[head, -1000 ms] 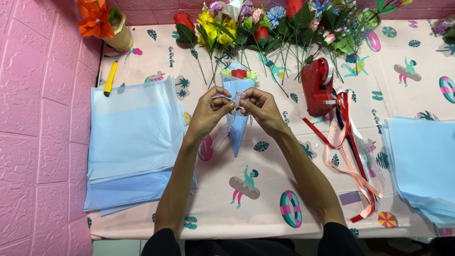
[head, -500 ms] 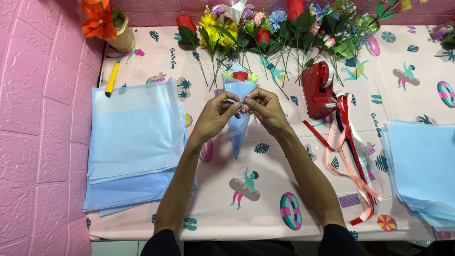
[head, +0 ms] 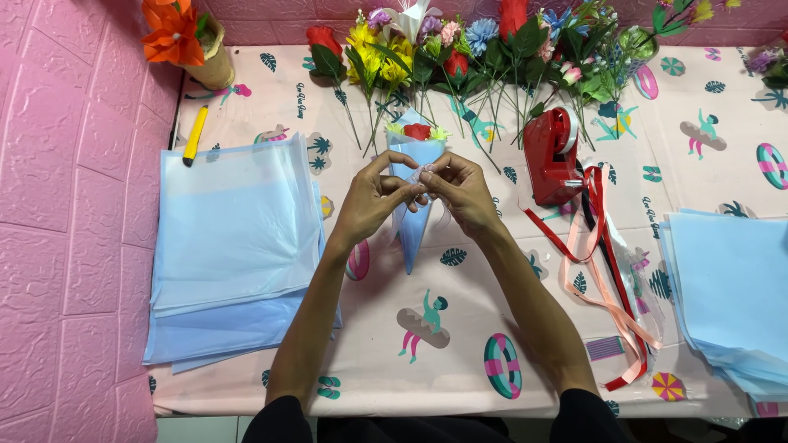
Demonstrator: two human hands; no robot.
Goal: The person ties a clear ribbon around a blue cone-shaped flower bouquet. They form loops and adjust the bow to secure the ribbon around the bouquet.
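pale blue paper cone [head: 413,226], flowers [head: 417,131] inside, tip nearest

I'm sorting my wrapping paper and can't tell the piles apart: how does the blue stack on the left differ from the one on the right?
The left stack lies fully in view beside the left hand; the right stack is cut off by the picture's edge. The left stack's sheets look slightly see-through and glossy; the right stack's look more opaque and matte. The left stack is fanned at its lower edge, as is the right one. Both are pale blue and lie flat on the patterned tablecloth.

— Counting: two hands, left hand [head: 373,201], right hand [head: 461,190], one blue cone [head: 413,221]?
— Yep, also seeing two blue sheet stacks [head: 234,238] [head: 730,287], one red tape dispenser [head: 550,156], one yellow cutter [head: 194,135].
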